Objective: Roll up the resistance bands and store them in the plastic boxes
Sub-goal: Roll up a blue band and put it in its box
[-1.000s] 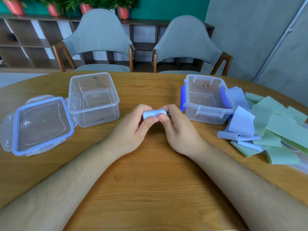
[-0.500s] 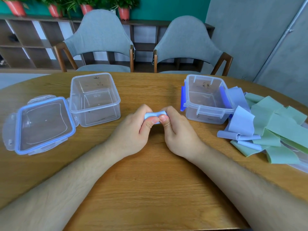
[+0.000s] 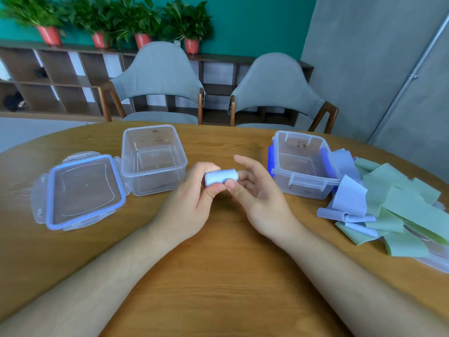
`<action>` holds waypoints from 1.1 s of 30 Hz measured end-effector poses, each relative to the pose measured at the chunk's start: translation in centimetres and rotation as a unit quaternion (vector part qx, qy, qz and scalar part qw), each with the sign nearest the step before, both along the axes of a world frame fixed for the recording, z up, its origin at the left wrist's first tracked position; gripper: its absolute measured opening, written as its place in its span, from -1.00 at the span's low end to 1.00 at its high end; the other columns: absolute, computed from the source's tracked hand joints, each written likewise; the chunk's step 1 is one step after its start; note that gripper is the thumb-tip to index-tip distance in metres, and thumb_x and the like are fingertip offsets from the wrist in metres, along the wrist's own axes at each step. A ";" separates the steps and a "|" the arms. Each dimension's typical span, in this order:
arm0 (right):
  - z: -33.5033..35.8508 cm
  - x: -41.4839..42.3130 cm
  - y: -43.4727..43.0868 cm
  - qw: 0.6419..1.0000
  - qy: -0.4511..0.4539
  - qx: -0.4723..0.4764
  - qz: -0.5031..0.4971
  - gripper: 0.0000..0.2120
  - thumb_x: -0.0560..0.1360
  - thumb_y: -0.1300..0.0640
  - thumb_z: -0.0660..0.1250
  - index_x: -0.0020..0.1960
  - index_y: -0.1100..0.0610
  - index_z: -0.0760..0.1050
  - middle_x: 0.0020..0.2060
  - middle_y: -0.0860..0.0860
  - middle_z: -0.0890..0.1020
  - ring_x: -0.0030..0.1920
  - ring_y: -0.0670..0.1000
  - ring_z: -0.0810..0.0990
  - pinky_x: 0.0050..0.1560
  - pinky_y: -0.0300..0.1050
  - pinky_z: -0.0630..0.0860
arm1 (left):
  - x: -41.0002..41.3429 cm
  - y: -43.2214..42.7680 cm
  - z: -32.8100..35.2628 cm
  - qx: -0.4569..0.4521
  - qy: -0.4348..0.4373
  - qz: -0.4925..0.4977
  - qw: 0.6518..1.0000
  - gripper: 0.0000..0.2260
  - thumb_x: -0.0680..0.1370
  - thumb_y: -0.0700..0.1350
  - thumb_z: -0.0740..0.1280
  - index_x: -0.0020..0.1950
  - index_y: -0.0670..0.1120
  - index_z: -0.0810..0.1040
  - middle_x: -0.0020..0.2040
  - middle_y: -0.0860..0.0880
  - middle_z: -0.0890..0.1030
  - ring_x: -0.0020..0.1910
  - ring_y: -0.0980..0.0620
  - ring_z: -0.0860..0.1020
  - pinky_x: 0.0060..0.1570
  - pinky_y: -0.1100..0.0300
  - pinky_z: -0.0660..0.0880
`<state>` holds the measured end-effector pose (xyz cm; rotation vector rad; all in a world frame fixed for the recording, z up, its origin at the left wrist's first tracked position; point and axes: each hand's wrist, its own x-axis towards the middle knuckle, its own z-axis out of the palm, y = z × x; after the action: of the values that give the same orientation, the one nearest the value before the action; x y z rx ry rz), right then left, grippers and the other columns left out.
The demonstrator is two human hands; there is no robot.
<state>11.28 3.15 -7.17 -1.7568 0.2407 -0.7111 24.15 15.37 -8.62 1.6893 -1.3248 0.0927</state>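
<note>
Right hand [image 3: 257,193] spread its fingers wide off the pale-blue rolled rubber band [image 3: 221,176];
left hand [image 3: 192,203] alone pinched it; seemingly ready for boxing.

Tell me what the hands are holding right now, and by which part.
The left hand pinches the rolled blue band by its left end. The right hand is spread loose, its thumb only touching the roll's lower right edge.
</note>
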 end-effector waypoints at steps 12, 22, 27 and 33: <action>9.1 9.2 3.1 0.976 0.143 -0.163 -0.016 -0.83 0.50 0.18 0.45 0.08 0.10 0.68 -0.19 -0.06 0.68 -0.32 -0.22 0.57 -0.27 -0.38 0.45 | 6.8 7.1 0.8 0.080 -0.160 0.337 0.924 -0.27 0.46 0.42 0.28 0.44 -0.05 0.38 0.43 -0.05 0.36 0.41 -0.12 0.36 0.33 -0.11 0.33; 9.1 20.0 5.3 0.842 0.424 -0.321 0.092 -0.78 0.42 0.15 0.49 0.04 0.17 0.69 -0.07 0.02 0.75 -0.12 -0.06 0.73 0.13 -0.04 0.62 | 9.0 7.2 -0.6 0.074 -0.008 0.283 0.956 -0.32 0.42 0.12 0.53 0.44 -0.12 0.41 0.43 0.03 0.37 0.37 -0.02 0.44 0.35 0.01 0.43; 8.3 21.2 6.0 0.854 0.441 -0.248 0.118 -0.77 0.40 0.29 0.46 0.06 0.23 0.65 -0.05 0.08 0.73 -0.16 -0.03 0.74 -0.08 -0.19 0.67 | 9.0 7.0 -0.6 0.063 0.007 0.276 0.959 -0.24 0.39 0.13 0.56 0.47 -0.08 0.32 0.40 -0.01 0.41 0.33 -0.03 0.47 0.30 0.00 0.46; 9.0 20.4 6.2 0.853 0.462 -0.175 0.170 -0.80 0.43 0.40 0.41 0.05 0.33 0.63 -0.11 0.15 0.71 -0.21 -0.03 0.72 -0.19 -0.26 0.65 | 8.9 7.0 -0.6 0.051 0.031 0.272 0.961 -0.26 0.37 0.12 0.58 0.43 -0.10 0.36 0.34 -0.02 0.45 0.28 -0.02 0.49 0.24 0.01 0.49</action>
<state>31.71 9.35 1.81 -2.3129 0.4456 0.4313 33.01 22.34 -9.19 2.0894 -0.7997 0.2910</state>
